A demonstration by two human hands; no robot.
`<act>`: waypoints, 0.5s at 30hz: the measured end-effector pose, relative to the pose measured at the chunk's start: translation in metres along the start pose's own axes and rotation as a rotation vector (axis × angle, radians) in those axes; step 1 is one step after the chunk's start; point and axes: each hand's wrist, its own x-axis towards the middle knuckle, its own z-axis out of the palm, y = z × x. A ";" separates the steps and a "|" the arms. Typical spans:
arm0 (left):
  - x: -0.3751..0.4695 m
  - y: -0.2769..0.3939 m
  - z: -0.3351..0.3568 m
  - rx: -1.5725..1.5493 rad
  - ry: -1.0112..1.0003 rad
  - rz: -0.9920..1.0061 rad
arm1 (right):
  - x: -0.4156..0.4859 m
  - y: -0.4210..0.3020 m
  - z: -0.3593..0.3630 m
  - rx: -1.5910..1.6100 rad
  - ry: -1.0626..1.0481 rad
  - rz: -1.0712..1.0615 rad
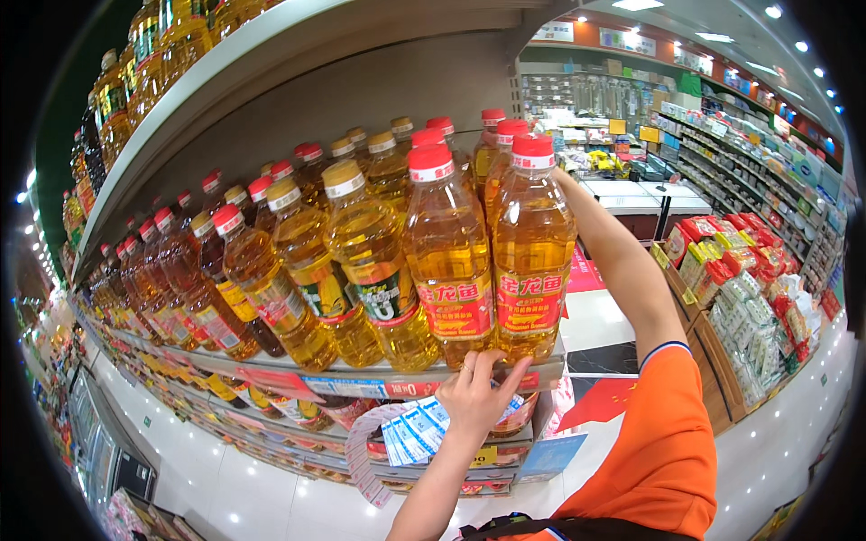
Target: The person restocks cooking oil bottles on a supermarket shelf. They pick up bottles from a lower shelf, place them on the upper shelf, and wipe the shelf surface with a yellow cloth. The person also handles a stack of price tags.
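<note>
My left hand is at the shelf's front edge, its raised fingers touching near the base of the two rightmost oil bottles. Blue-and-white paper labels fan out from under its palm, seemingly held by the curled fingers. A curling strip of pale printed labels hangs beside them. My right forearm reaches behind the end bottle, which hides the right hand. That bottle of golden oil has a red cap and stands upright beside a matching bottle. Gold-capped oil bottles stand to their left.
More oil bottles line the shelf to the left and behind. An upper shelf overhangs them. Lower shelves hold packaged goods. At right stands a wooden display bin with packets. A red flag-like sheet lies beyond the shelf end.
</note>
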 end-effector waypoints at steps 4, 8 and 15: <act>0.000 0.000 0.000 -0.011 0.015 -0.013 | -0.007 -0.006 -0.009 -0.004 0.021 0.163; -0.001 -0.001 0.001 -0.019 0.015 -0.027 | -0.015 -0.009 -0.015 -0.038 0.044 0.256; -0.003 -0.001 -0.002 0.000 -0.003 -0.039 | -0.036 0.001 -0.017 0.031 0.109 0.237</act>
